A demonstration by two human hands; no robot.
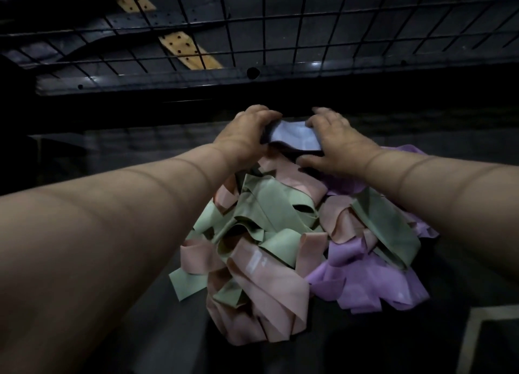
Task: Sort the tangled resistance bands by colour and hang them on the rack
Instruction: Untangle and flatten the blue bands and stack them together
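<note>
While left hand (247, 137) and right hand (339, 143) each grip an end of one pale blue band (295, 135), the tangled pile (266, 233) lies just beneath on a dark surface (140, 331).
Fingers of both hands curl round the band's ends, the band slack between them at the pile's far edge; right thumb sits low, near or touching the heap, cannot tell which. Green bands (269, 205) cross the middle, pink bands (266, 289) fill the near front, purple bands (373, 283) bunch at right, all overlapping. Wire grid rack (280, 22) stands beyond the hands, apart from the pile.
</note>
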